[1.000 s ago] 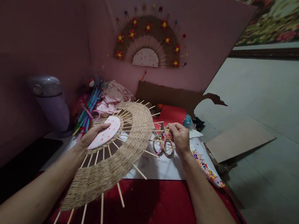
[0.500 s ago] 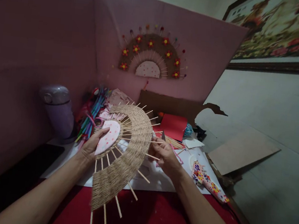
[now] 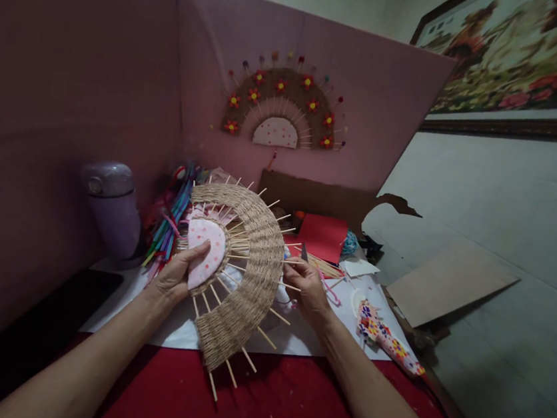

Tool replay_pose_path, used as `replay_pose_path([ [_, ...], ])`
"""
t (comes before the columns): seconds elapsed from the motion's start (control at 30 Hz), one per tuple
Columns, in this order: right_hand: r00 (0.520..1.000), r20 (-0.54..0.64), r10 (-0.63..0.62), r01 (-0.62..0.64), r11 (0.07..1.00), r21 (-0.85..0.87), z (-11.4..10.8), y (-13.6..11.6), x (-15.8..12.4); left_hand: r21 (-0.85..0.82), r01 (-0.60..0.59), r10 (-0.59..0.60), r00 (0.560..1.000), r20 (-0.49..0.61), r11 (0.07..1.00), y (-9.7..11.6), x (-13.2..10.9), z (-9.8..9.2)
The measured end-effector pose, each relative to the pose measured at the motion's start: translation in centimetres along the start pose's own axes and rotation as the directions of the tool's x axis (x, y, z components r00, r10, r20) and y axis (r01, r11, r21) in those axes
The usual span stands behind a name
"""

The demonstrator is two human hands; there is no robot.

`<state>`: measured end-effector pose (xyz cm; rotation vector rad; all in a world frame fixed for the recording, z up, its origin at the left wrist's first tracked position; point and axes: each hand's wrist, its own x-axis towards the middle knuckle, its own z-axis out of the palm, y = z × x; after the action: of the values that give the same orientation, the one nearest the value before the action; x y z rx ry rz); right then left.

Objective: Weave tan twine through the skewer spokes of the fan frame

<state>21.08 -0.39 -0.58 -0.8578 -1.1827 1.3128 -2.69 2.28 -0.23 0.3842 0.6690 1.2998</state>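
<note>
A half-round woven fan [image 3: 263, 261] is held up above the table, its curved side facing right. Thin wooden sticks fan out from its pink dotted half-circle centre [image 3: 206, 252], pass through the tan twine band and poke out past the rim. My left hand [image 3: 178, 275] grips the pink centre, thumb on top and the other fingers hidden behind. At the outer rim my right hand [image 3: 307, 287] pinches around the stick ends, its fingers closed; some fingertips are hidden behind the sticks and band.
A similar fan with red flowers [image 3: 279, 102] hangs on the pink board. At left stand a purple bottle [image 3: 114, 217] and coloured pipe cleaners [image 3: 168, 230]. Red paper [image 3: 323, 235], scissors [image 3: 304, 253] and blue yarn [image 3: 350, 244] lie behind. A flower-patterned glue gun [image 3: 387, 339] rests at right.
The fan has turned and its lower end has swung up and to the right. My left hand has moved slightly right with it. My right hand stays near the rim.
</note>
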Motion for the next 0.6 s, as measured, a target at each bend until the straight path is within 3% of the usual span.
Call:
replay_pose_path([
  [0.17,0.997,-0.038,-0.074,0.067,0.986,-0.153,-0.4,-0.4,0.1,0.015,-0.030,0.030,0.999,-0.018,0.999,-0.1,0.2,-0.1],
  [0.43,0.975,-0.005,-0.221,0.204,0.912,-0.357,-2.1,-0.7,0.7,0.023,-0.118,0.119,0.991,-0.057,0.993,-0.2,0.3,0.0],
  [0.53,0.925,0.030,-0.378,0.336,0.780,-0.528,-2.0,-1.2,0.4,0.027,-0.151,0.152,0.987,-0.056,0.988,-0.3,0.3,0.0],
  [0.6,0.856,0.088,-0.510,0.428,0.601,-0.675,-1.7,-1.6,-0.1,0.023,-0.165,0.166,0.985,-0.053,0.986,-0.3,0.4,0.0],
])
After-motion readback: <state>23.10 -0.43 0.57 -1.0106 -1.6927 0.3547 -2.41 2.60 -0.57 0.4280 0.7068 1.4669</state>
